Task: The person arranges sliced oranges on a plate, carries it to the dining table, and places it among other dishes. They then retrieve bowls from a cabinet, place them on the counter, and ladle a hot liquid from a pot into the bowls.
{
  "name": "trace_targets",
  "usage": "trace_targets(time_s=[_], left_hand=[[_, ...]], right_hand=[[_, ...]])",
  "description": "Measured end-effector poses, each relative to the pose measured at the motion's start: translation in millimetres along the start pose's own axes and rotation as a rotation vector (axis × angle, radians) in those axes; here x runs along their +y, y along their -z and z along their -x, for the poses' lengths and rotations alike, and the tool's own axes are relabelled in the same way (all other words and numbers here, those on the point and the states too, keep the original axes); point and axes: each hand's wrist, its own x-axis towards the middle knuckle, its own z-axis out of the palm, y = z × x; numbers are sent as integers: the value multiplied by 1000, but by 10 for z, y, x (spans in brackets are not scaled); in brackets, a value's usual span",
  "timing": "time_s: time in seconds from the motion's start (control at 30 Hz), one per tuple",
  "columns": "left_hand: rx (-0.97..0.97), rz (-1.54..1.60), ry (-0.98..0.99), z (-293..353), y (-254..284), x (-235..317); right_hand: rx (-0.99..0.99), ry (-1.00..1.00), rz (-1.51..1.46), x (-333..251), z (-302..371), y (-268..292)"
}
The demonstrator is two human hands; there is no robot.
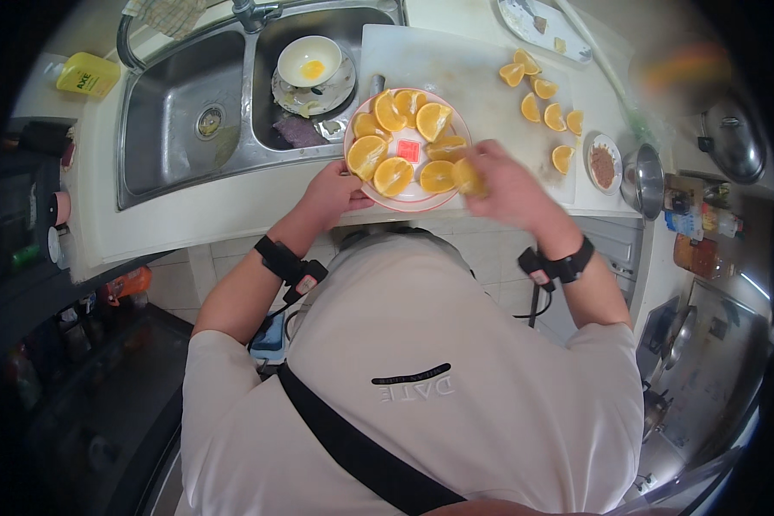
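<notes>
- Orange, thick-cut fruit wedge [468, 178] sits at the near right rim of a round white plate with a thin red edge [404, 201], pinched between the thumb and fingers of the right hand [500, 185]; blur hides the exact fingertips, and whether the wedge touches the plate I cannot tell.
- At the near left rim, the left hand [334, 191] is closed on the plate's edge, seemingly steadying it; how far the fingers reach underneath is hidden.
- The step in hand appears to be arranging wedges in a ring: orange wedges with pale rind edges [394, 176] surround the plate's red square centre mark.
- The next move probably calls for lowering the pinched wedge into the right side of the ring, then spreading the fingers without nudging its neighbours.
- Farther right, on a white rectangular cutting board [482, 95], loose orange pieces [555, 117] lie scattered, within reach.
- Far left, a white round bowl with yellow contents [294, 64] rests in the steel double sink [159, 112].
</notes>
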Motion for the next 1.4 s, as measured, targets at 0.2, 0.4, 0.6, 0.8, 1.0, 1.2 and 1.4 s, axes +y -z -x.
trace_targets(time_s=[0.2,0.4,0.6,0.8,1.0,1.2,1.4], left_hand=[[-93,-10,-27,0,76,27],[-24,-49,17,-47,-43,-12],[-107,-7,-8,-100,-156,-12],[-107,-76,-41,-142,-113,-15],[-8,-93,-51,-126,-199,5],[-74,-103,-42,-114,-110,20],[-86,-80,-55,-52,11,33]], right_hand=[[-75,-82,315,-478,-360,-657],[109,14,429,-359,-272,-810],[99,-118,334,-226,-267,-825],[185,-132,-2,96,-212,-364],[393,-549,496,1795,648,257],[140,-651,693,2183,794,241],[320,-371,284,1187,480,300]])
